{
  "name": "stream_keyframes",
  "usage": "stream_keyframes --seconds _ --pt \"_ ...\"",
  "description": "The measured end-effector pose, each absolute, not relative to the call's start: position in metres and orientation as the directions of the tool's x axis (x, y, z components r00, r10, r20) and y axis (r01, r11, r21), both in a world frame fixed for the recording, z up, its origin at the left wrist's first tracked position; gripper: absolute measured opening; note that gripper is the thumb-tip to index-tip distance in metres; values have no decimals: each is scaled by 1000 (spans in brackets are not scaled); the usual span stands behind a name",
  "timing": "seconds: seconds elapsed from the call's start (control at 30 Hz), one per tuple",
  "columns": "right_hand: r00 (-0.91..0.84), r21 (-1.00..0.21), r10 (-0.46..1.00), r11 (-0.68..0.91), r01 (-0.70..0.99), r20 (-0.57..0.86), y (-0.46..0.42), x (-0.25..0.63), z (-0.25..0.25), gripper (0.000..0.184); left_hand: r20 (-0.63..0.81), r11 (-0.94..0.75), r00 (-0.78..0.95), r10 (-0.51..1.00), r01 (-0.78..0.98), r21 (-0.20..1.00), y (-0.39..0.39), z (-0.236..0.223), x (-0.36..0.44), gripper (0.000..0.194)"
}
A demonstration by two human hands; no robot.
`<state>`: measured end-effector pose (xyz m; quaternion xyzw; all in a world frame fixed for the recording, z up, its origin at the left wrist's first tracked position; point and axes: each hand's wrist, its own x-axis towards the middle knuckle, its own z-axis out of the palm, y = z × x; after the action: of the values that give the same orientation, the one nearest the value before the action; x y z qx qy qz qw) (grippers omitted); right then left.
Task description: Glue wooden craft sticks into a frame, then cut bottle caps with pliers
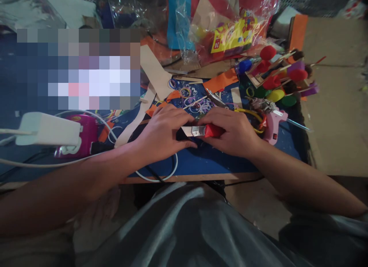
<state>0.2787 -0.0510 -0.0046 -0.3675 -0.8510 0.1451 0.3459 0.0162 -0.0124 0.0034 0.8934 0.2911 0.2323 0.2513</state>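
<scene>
My right hand (230,131) is closed around a red utility knife (212,131), its metal end pointing left. My left hand (165,132) is curled just beside the blade, thumb below and fingers above. Something dark shows between its thumb and fingers, too shadowed to name. Both hands are over the front part of the blue table (209,161). Beyond them lie scissors (215,98), rubber bands (185,92) and orange paper scraps (221,81). A pink glue gun (276,125) rests to the right of my right hand, its clear glue stick poking out.
At left, a white charger (48,129) is plugged into a magenta power outlet (76,132), with cables crossing the table. A stick-and-bottle-cap construction (273,73) stands at back right. Plastic bags (195,25) fill the back. Cardboard (336,94) lies right. A blurred patch hides the upper left.
</scene>
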Motion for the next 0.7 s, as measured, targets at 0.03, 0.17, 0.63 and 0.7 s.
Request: stream_keyframes --seconds 0.03,0.17,0.63,0.7 --pt "-491 -505 726 688 521 482 -51 279 -4 15 261 -706 723 640 418 572 -12 6 16 55" --pt "-497 -530 723 691 492 480 -51 279 -2 18 189 -675 700 688 522 522 -13 15 14 78" --pt "-490 -565 743 667 486 456 -50 282 1 22 121 -649 685 718 597 471 -9 17 10 65" --pt "-468 -563 743 668 487 478 -50 282 2 24 161 -641 662 732 590 491 -9 19 11 63"
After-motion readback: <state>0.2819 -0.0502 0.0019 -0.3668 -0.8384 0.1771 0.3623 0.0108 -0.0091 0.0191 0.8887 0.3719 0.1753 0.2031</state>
